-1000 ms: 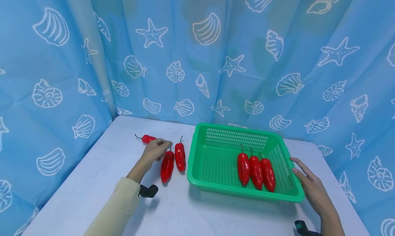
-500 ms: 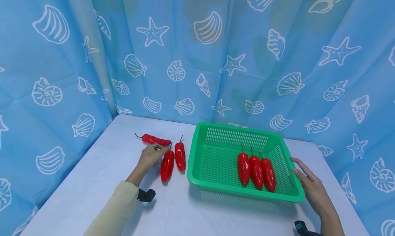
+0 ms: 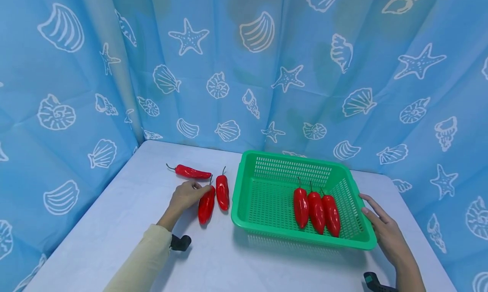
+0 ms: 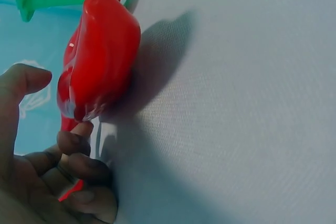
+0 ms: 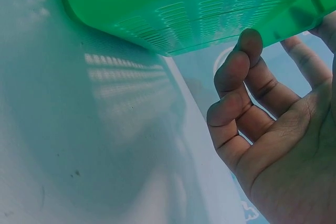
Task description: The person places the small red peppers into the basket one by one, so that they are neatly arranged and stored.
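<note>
My left hand (image 3: 187, 194) is at the stem end of a red chili pepper (image 3: 206, 209) lying on the white table. In the left wrist view the thumb stands apart from this pepper, while a bent fingertip is close to its end; contact cannot be told. Close by lie a second red pepper (image 3: 222, 193), to its right, and a third (image 3: 192, 172), lying crosswise behind. A green plastic basket (image 3: 297, 240) holds three red peppers (image 3: 316, 211) side by side. At its right rim my right hand (image 3: 386, 230) touches the outside, its lower fingers loosely bent in the right wrist view.
The white tabletop (image 3: 114, 224) reaches forward to a blue curtain (image 3: 228, 101) printed with white shells and starfish. That curtain also rises along the left and right sides. A black wrist camera mount (image 3: 181, 243) sticks out beside the left wrist.
My left hand has drawn back a little from the crosswise pepper, uncovering it, and come down over the top of the front pepper. Right hand and basket stay put.
</note>
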A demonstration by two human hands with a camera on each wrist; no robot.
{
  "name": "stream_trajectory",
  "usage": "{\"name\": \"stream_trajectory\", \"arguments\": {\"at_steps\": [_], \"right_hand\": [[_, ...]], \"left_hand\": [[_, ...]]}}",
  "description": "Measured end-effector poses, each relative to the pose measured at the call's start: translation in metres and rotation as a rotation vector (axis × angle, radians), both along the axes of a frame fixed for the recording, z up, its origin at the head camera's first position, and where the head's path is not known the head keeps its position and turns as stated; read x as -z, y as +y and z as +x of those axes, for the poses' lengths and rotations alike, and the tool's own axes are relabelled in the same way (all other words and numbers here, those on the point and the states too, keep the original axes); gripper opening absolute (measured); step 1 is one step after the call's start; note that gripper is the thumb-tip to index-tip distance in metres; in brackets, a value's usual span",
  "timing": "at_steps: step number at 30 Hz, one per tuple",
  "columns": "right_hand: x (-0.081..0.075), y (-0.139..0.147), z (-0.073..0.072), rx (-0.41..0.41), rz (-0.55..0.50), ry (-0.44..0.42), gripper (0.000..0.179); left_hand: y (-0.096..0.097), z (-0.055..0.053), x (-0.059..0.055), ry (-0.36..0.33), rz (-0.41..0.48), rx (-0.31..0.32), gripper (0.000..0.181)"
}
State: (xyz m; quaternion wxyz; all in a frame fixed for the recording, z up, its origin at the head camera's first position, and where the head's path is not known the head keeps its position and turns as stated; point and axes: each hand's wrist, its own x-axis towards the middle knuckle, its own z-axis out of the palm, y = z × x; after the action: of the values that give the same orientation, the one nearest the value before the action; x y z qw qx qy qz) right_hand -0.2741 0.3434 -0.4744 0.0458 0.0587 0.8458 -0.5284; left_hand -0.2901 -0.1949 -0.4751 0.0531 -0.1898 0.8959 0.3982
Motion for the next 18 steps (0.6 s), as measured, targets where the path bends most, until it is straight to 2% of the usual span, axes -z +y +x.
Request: {"name": "stream_trajectory", "arguments": {"at_steps": [6,10,18], "right_hand": [[0.0008,0.0004,0.0009,0.006,-0.013,0.004,0.075],[0.0021,0.0003,0.0017,0.005,-0.014,0.008,0.074],[0.0007,0.0004,0.0001,-0.002,-0.009,0.032,0.074]], "left_hand": [[0.0028,-0.0001,0.001,0.002,-0.046,0.037,0.049],[0.004,0.0011,0.002,0.015,-0.063,0.037,0.048],[0.0003,0.0035,-0.0015,0.03,-0.012,0.003,0.053]]}}
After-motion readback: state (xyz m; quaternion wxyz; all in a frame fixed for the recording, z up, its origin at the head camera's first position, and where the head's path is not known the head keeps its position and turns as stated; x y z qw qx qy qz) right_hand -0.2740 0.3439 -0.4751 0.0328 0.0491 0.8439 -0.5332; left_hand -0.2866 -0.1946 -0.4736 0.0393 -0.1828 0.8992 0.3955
